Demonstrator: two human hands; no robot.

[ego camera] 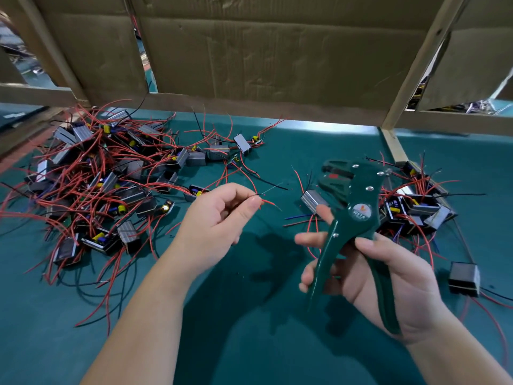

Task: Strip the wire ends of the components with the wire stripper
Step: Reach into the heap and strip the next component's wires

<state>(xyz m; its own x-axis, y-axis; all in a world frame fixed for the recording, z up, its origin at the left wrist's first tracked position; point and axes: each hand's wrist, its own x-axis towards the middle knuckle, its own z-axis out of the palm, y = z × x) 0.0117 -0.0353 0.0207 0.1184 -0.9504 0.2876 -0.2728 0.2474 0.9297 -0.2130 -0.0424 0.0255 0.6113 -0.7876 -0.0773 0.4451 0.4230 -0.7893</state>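
Left of the wire stripper (358, 211), clenched in the right hand (399, 284), the left hand (219, 220) pinches light, floppy wire ends (267, 202), probably best held near their tips.

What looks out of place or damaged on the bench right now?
Nothing looks damaged, and the wire stripper looks intact. The left pile of components is a tangle of red and black leads, so units may snag. One component lies apart from the right pile.
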